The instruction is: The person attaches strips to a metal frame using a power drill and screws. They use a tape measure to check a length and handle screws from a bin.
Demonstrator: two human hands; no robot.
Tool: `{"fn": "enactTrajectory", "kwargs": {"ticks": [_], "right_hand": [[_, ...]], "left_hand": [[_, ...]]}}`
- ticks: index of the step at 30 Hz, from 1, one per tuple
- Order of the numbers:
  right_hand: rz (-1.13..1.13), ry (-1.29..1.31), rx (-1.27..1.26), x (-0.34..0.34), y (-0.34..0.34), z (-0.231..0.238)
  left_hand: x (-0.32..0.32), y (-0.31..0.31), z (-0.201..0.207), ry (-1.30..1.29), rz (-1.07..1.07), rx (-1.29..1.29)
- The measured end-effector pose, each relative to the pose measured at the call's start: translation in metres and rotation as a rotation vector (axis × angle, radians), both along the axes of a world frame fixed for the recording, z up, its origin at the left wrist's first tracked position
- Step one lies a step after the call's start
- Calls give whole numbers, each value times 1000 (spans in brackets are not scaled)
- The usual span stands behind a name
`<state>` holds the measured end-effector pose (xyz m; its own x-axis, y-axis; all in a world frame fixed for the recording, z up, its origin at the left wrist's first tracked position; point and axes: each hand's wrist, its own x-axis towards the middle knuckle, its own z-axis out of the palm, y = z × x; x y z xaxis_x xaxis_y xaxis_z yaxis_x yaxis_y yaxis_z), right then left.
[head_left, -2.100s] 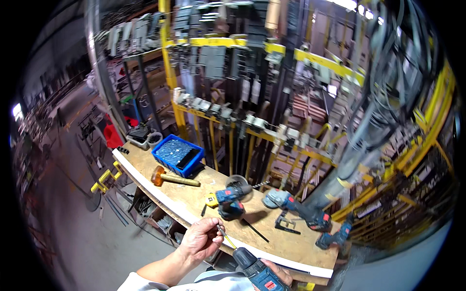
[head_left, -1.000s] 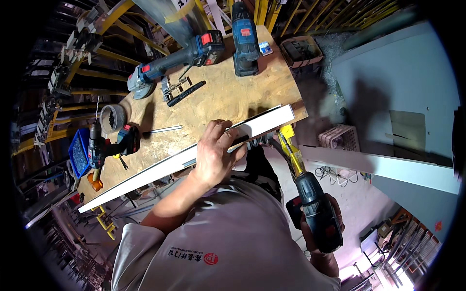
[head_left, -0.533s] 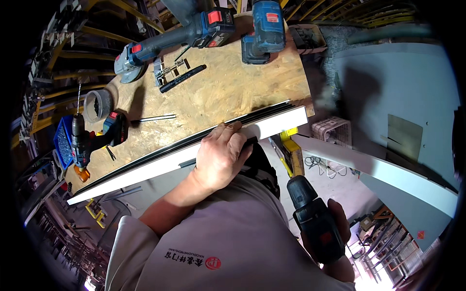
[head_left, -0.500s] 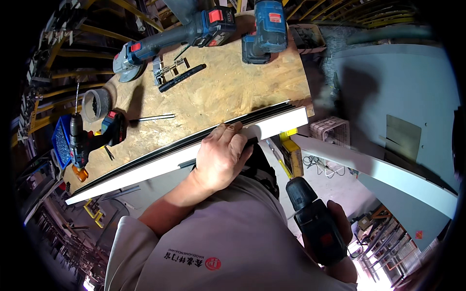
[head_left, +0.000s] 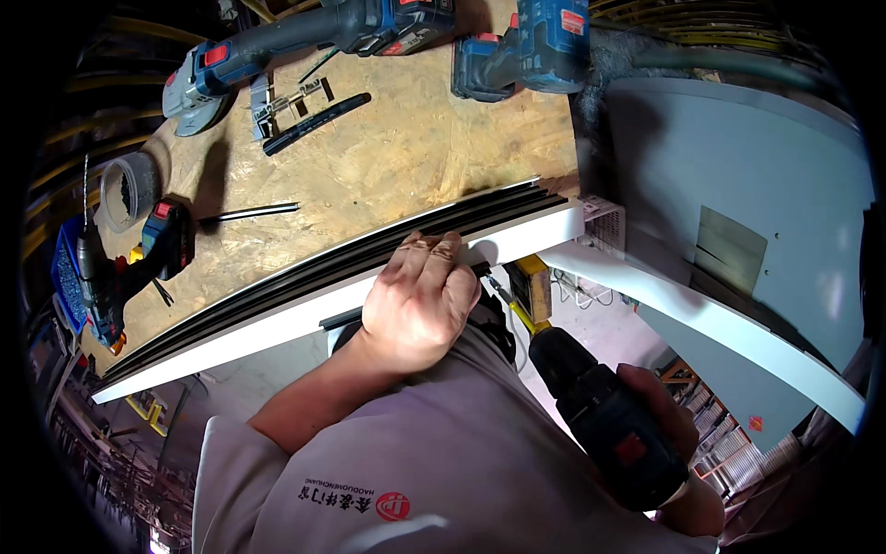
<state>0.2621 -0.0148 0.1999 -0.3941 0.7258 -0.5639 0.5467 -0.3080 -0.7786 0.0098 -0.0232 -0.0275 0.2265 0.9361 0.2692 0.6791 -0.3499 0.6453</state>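
A long white profile [head_left: 540, 233] with dark channels along its top lies slantwise on the near edge of the wooden bench. My left hand [head_left: 415, 300] is closed over it right of its middle, knuckles up, fingers hooked over the upper side. In my right hand [head_left: 666, 406] is a dark cordless drill [head_left: 600, 411], gripped by its handle, much of the hand being hidden behind the body. Its slim yellow-and-metal bit [head_left: 519, 309] points up and left to the profile's near face, close by my left hand. Whether the tip touches cannot be seen.
On the bench [head_left: 434, 138] lie an angle grinder [head_left: 277, 55], another blue power tool [head_left: 544, 46], a black marker [head_left: 316, 124], metal fittings [head_left: 277, 106] and a round tub [head_left: 129, 191]. A second drill [head_left: 101, 277] stands at left. Another white profile [head_left: 701, 309] slopes away right.
The view has shifted, so the bench items sit farther left. The drill is tilted more, its rear end swung right. My left hand keeps its hold on the white profile.
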Motion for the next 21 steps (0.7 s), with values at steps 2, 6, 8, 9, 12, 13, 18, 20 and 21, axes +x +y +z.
{"fn": "enactTrajectory", "kwargs": {"ticks": [2,6,8,9,12,13,18,20,21], "right_hand": [[5,12,-44,-4,6,1],[77,-33,-58,-14,25,7],[101,-53,-70,-18,31,9],[120,-60,-71,-19,34,9],[206,-133,-55,-28,47,13],[81,-121,-168,-31,45,14],[-116,-90,-407,-44,45,17],[146,-194,-277,-48,54,18],[143,-258,-306,-54,54,20]], "left_hand": [[0,0,-1,-7,5,3],[1,-1,-3,-21,16,36],[0,2,0,-46,8,23],[0,2,0,-50,14,18],[1,3,1,-64,25,2],[1,3,2,-69,25,-4],[2,5,2,-59,33,21],[4,4,1,-26,28,36],[2,11,6,-45,12,41]]}}
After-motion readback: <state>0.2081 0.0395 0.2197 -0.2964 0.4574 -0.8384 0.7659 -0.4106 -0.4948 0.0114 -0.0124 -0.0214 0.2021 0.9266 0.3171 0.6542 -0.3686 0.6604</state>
